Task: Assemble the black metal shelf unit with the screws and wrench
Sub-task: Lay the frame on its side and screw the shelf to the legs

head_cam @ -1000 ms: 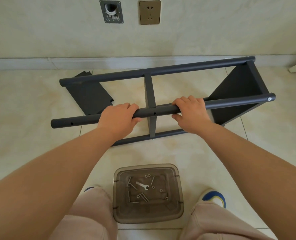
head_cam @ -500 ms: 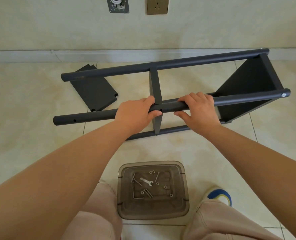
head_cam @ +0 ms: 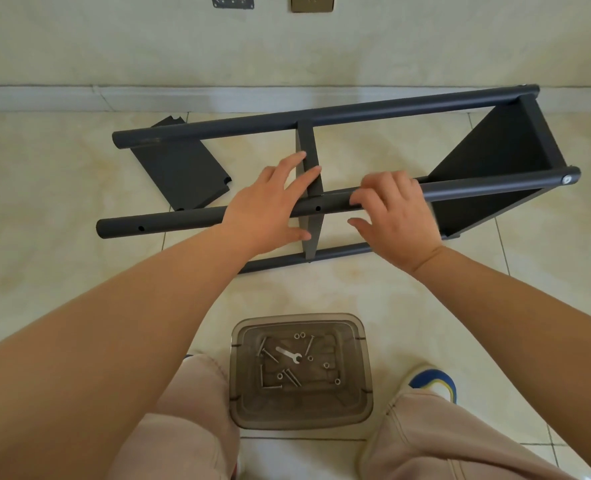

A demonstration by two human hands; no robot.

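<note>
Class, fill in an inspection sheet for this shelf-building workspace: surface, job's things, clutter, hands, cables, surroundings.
Surface: beige tiled floor.
Job's things: black shelf frame lying on its side; loose black panel flat behind it; wrench and screws in a clear plastic tub.
Clutter: nothing seen.
Hands: left hand open over the front tube; right hand curled on it.
Cables: nothing seen.
Surroundings: wall socket, metal wall plate, baseboard.
</note>
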